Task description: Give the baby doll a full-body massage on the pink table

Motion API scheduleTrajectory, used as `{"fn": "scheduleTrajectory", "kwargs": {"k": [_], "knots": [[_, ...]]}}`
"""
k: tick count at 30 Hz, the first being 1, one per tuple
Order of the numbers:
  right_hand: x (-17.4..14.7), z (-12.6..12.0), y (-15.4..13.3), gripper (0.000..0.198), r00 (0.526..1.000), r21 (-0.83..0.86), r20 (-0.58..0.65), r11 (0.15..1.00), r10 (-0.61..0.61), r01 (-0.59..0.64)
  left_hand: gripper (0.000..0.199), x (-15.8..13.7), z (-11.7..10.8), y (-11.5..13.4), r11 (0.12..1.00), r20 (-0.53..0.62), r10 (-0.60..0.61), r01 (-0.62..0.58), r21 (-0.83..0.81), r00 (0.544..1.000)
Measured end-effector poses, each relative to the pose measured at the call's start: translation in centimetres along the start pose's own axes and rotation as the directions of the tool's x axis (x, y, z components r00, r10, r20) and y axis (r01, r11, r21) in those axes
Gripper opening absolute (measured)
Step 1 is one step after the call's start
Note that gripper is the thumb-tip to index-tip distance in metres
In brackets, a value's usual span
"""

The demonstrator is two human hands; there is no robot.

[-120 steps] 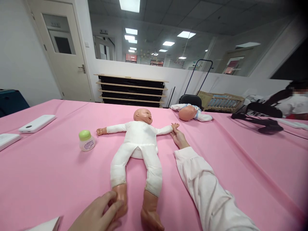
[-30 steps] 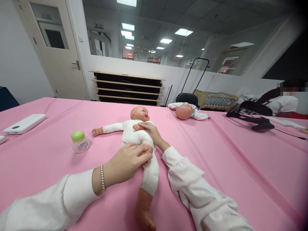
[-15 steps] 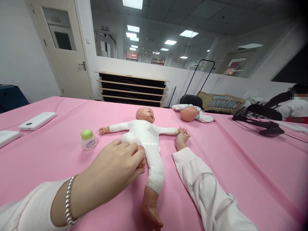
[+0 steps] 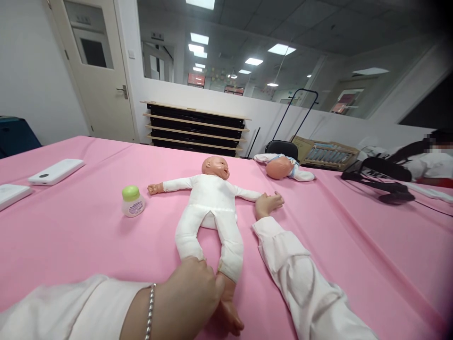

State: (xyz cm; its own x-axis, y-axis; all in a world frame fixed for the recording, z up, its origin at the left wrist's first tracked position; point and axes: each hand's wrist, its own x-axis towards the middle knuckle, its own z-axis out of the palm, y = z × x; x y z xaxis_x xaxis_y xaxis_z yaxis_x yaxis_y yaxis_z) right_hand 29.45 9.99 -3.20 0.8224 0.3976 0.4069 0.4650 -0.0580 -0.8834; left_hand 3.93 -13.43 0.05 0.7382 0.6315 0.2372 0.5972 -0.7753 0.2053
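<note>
"Doll [image 4: 212,193], lying on its back on the pink cloth [image 4: 88,245] with limbs spread: how do we judge its handling?"

"We expect a light, soft body, its white trunk and limbs yielding like stuffed fabric; the bare head, hands and feet look smoother, firmer and perhaps slippery."

"And what do we note of the grip?"

"Our left hand [image 4: 187,295] is curled round the lower end of one leg, hiding that foot; our right hand [image 4: 266,205] meets the wrist of one outstretched arm, but we cannot tell whether its fingers close there. We would take hold at the covered ankles and wrists, sparing the joints"
</note>
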Motion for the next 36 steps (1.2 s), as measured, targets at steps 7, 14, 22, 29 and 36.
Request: {"fn": "scheduleTrajectory", "kwargs": {"k": [7, 14, 22, 29, 36], "knots": [[-2.2, -0.4, -1.1, 0.027, 0.706, 0.167, 0.297, 0.763, -0.643, 0.625, 0.006, 1.6, -8.8, -1.4, 0.984, 0.275, 0.140, -0.101, -0.149, 0.951], [-5.1, -0.7, -2.4, 0.017, 0.262, 0.403, 0.574, 0.546, -0.776, 0.734, 0.037, 4.4, -6.2, -13.1, 0.985, -0.273, -0.110, 0.069, -0.155, 0.956], [-4.8, 0.1, -1.9, 0.013, 0.395, 0.346, 0.645, 0.711, -0.654, 0.612, 0.036, 4.5, 0.4, -15.8, 0.869, -0.297, -0.264, 0.093, -0.486, 0.918], [-4.9, -0.3, -2.0, 0.015, 0.496, 0.251, 0.623, 0.755, -0.605, 0.606, 0.035, 4.6, 0.1, -15.8, 0.889, -0.296, -0.251, 0.099, -0.447, 0.922], [-4.9, -0.4, -1.9, 0.017, 0.541, 0.148, 0.658, 0.794, -0.524, 0.590, 0.035, 4.3, 0.6, -15.9, 0.922, -0.318, -0.254, 0.129, -0.366, 0.913]]}}
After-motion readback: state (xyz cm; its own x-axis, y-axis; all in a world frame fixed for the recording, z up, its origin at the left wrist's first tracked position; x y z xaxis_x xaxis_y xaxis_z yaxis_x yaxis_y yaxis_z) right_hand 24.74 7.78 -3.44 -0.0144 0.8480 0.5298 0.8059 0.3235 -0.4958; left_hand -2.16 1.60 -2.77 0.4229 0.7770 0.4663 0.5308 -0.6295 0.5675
